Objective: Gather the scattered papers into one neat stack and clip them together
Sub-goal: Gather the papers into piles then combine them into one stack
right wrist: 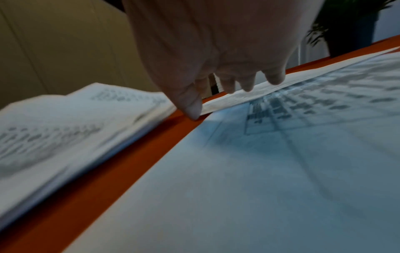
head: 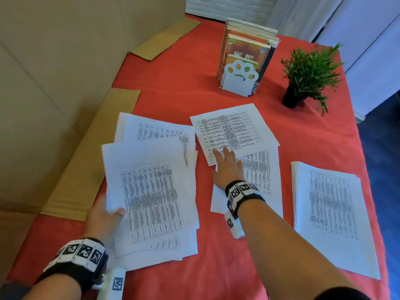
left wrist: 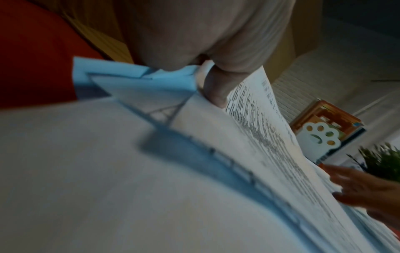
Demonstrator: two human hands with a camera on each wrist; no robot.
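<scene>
Printed white sheets lie scattered on a red tablecloth (head: pixel 216 278). My left hand (head: pixel 106 215) grips the left edge of a loose pile of papers (head: pixel 151 195), thumb on top; the wrist view shows that thumb (left wrist: pixel 216 89) tucked between lifted sheets (left wrist: pixel 259 128). My right hand (head: pixel 227 167) reaches forward with straight fingers resting on a tilted single sheet (head: pixel 233 131) that overlaps another sheet (head: pixel 259 169). In the right wrist view the fingertips (right wrist: pixel 246 85) touch that sheet's edge (right wrist: pixel 238 97). A neat stack (head: pixel 331 213) sits at the right. No clip is visible.
A white paw-shaped bookend with books (head: pixel 244 61) stands at the back centre. A small potted plant (head: pixel 307 76) is at the back right. Cardboard panels (head: pixel 54 105) line the left side, with flat strips (head: pixel 164 40) on the table.
</scene>
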